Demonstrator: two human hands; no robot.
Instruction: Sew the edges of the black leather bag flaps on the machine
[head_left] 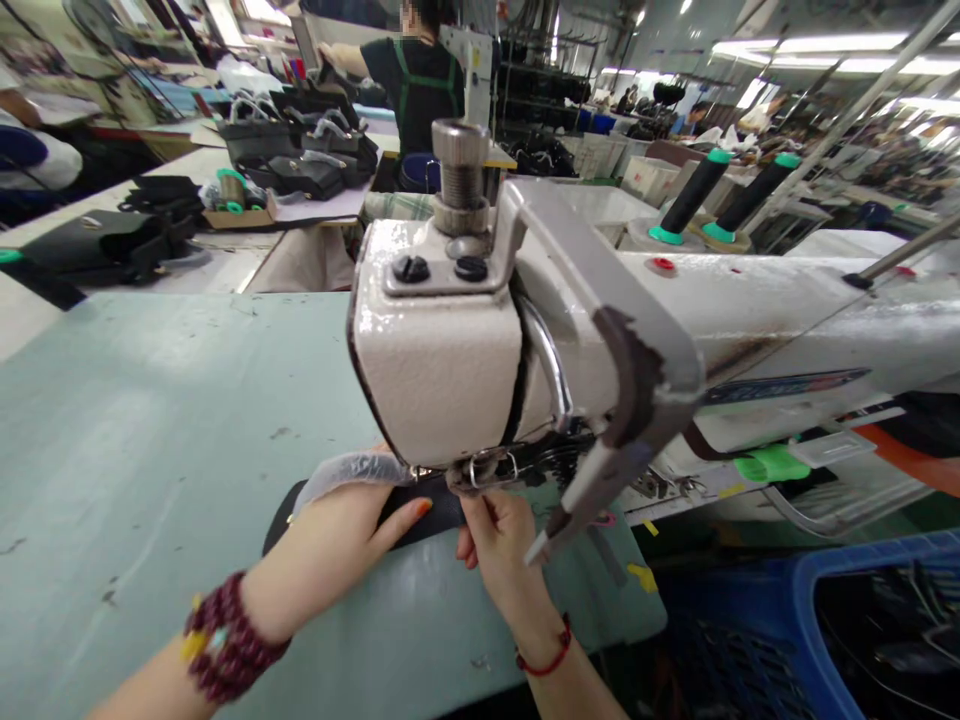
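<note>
A white sewing machine head [439, 350] hangs over a dark bag piece [431, 515] on the pale green table. My left hand [352, 530] rests over the piece, its thumb lying on the dark surface and its other fingers hidden behind; a translucent wrapped strip [352, 472] arches beside it. Close under the machine's needle area, my right hand [499, 545] pinches the right end of the dark piece, fingers curled. The needle itself is hidden by the machine head.
The green tabletop [150, 450] extends left. At the lower right stands a blue basket [806, 600] holding dark items. A metal lever [637, 350] juts down near my right hand. Black bags [300, 170] lie on a table behind, where a person [427, 90] stands. Two thread cones [690, 200] stand behind the machine.
</note>
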